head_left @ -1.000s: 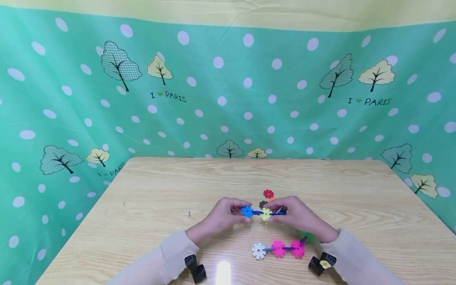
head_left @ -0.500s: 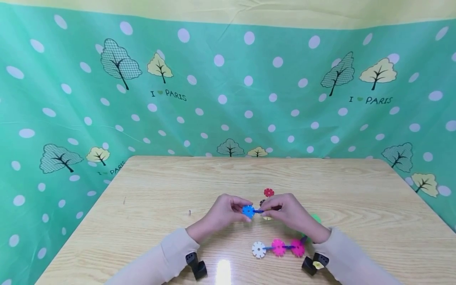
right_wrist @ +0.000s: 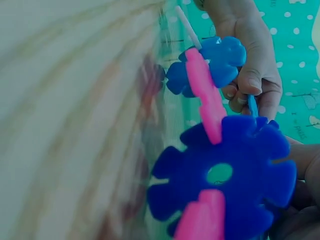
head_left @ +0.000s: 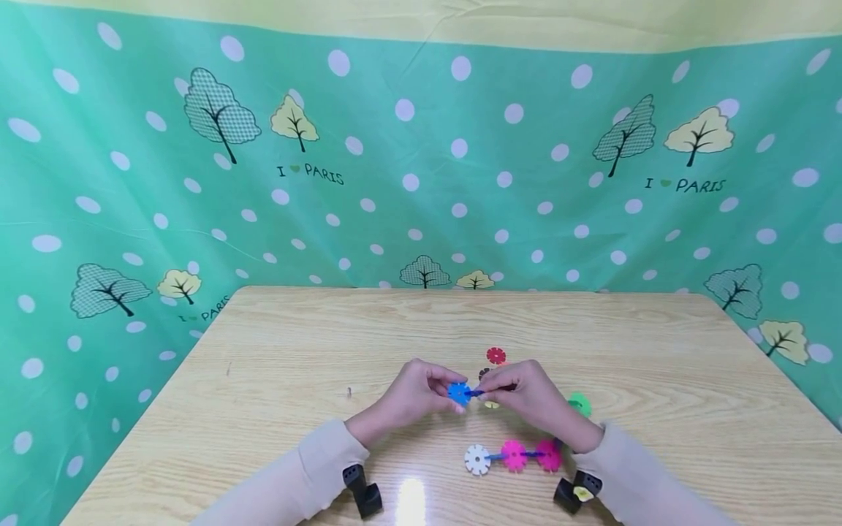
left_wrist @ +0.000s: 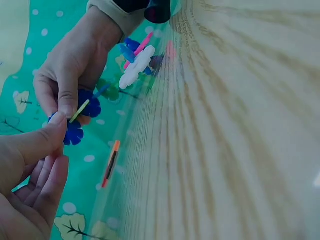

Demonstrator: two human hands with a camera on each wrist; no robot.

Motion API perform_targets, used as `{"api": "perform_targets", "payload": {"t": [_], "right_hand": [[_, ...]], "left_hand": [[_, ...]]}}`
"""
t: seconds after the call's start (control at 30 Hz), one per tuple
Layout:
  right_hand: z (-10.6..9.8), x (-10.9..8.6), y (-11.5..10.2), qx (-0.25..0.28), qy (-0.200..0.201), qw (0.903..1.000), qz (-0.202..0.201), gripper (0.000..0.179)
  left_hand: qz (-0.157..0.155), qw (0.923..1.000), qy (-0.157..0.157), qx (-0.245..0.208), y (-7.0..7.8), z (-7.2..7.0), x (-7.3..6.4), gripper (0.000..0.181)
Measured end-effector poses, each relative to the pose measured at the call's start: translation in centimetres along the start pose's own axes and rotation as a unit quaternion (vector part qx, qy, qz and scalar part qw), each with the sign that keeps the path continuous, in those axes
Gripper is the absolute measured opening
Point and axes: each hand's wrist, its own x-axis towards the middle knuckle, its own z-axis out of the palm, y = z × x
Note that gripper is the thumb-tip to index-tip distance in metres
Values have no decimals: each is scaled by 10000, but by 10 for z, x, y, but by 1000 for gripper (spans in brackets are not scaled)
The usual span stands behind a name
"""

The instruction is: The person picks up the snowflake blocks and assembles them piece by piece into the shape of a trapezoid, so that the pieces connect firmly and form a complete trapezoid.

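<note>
My left hand [head_left: 414, 391] pinches a light blue notched disc [head_left: 458, 394] between thumb and fingers, above the table's middle. Edge-on, a dark blue notched disc [head_left: 475, 393] meets its right side, and my right hand [head_left: 533, 394] pinches it. Below the right fingertips a yellow notched disc [head_left: 492, 404] is partly hidden; in the left wrist view the yellow disc [left_wrist: 80, 111] sits edge-on between dark blue ones. Nearer me lies a joined row with a white disc [head_left: 477, 459], two pink discs [head_left: 514, 456] and blue ones edge-on between. A green disc [head_left: 580, 404] shows behind the right wrist.
Loose red [head_left: 496, 356] and black [head_left: 485, 374] discs lie just beyond the hands, with an orange one [head_left: 503, 364] partly covered. The wooden table [head_left: 296, 343] ends at a green patterned cloth [head_left: 368, 241]. Black cameras [head_left: 362, 491] are strapped to both wrists.
My right hand has moved its grip left, from beyond the yellow disc to the dark blue disc beside the light blue one. More of the green disc shows. The left hand keeps its hold.
</note>
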Motion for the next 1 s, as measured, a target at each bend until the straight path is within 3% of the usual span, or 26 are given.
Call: {"api": "perform_targets", "payload": {"t": [0.27,0.5,0.7,0.87,1.0], "right_hand": [[-1,3,-7,-286,172,9968,731,9],[3,5,-11,-613,329,9920,1054,9],[1,6,-18,-436,321,9856,1605,9],[-6,5,-25,1,110,9796,2007,14],[-10,4,-27,494,-53,9719,2303,17]], "left_hand": [[-99,9986,128,-506,-2,0,2,36],[-322,9941,439,-933,-5,-1,7,36],[-283,9937,618,-886,-4,-4,10,35],[-127,9951,488,-849,-4,-7,11,34],[129,9976,111,-669,-6,-7,11,34]]}}
